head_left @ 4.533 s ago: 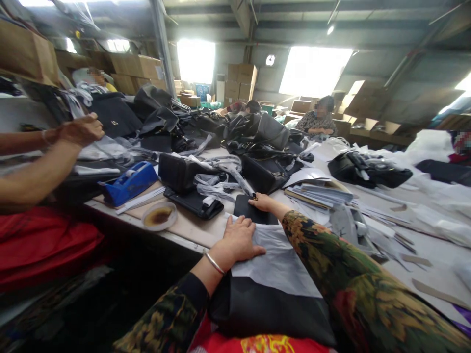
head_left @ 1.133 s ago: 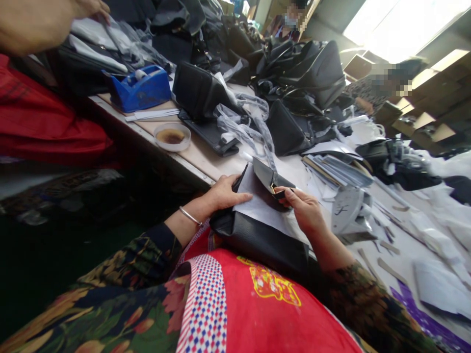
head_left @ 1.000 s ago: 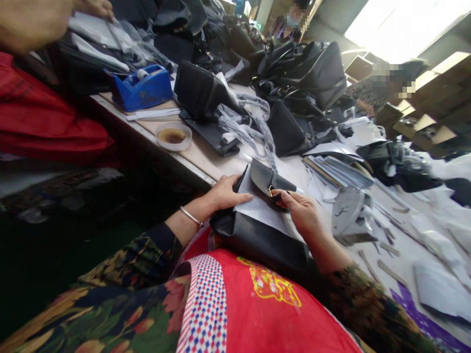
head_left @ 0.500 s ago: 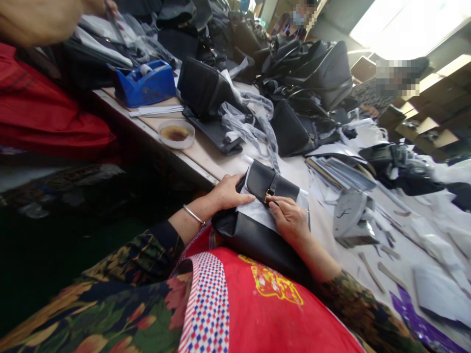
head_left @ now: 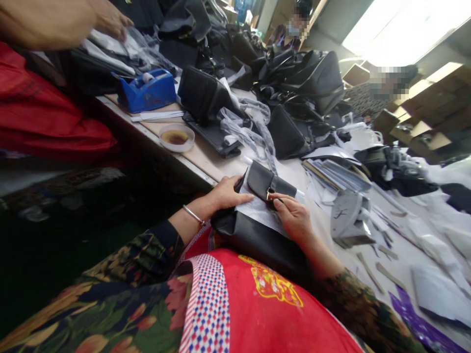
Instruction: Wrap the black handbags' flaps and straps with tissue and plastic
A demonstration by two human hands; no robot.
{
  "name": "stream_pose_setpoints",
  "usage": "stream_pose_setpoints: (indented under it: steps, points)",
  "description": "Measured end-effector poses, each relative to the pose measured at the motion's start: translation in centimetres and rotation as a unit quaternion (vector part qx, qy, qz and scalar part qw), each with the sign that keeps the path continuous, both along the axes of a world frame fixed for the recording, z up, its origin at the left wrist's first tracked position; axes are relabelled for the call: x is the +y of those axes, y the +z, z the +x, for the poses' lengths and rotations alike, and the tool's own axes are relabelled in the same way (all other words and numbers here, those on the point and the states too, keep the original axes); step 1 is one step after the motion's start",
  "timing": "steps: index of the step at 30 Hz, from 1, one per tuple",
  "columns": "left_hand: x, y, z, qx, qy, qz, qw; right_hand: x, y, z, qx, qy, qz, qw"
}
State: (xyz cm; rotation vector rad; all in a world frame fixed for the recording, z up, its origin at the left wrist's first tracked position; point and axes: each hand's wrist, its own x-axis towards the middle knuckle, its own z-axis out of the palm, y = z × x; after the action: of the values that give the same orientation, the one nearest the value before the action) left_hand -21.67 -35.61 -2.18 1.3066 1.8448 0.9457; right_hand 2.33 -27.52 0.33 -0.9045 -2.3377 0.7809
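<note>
A black bag (head_left: 257, 240) rests against my lap at the table's edge, with white paper (head_left: 259, 211) between its body and a black flap (head_left: 263, 179). My left hand (head_left: 230, 192) grips the bag's left side, its thumb lying on the paper. At the flap's strap, my right hand (head_left: 292, 214) pinches the end beside a small gold buckle (head_left: 269, 194). The fingertips of that hand partly hide the strap end.
A blue tape dispenser (head_left: 147, 91) and a round tape roll (head_left: 176, 138) sit near the table edge. Black bags (head_left: 290, 130) are piled beyond. A grey metal holder (head_left: 349, 218) stands right. Another person's hand (head_left: 110, 19) is at upper left.
My right hand has shifted slightly at the buckle, which now shows at a different angle. The other person's hand at upper left has moved right and down. The view has tilted a little.
</note>
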Motion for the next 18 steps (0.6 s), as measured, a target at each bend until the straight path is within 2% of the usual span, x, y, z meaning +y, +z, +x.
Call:
stream_pose_setpoints:
  steps: [13,18]
  points:
    - [-0.1,-0.4,-0.2,-0.015,-0.009,0.007,1.000,0.3,1.3,-0.4,0.034,-0.065,-0.127,0.989]
    - [-0.2,0.2,-0.1,-0.045,-0.014,0.037,0.998,0.3,1.8,0.2,0.040,-0.027,-0.135,0.990]
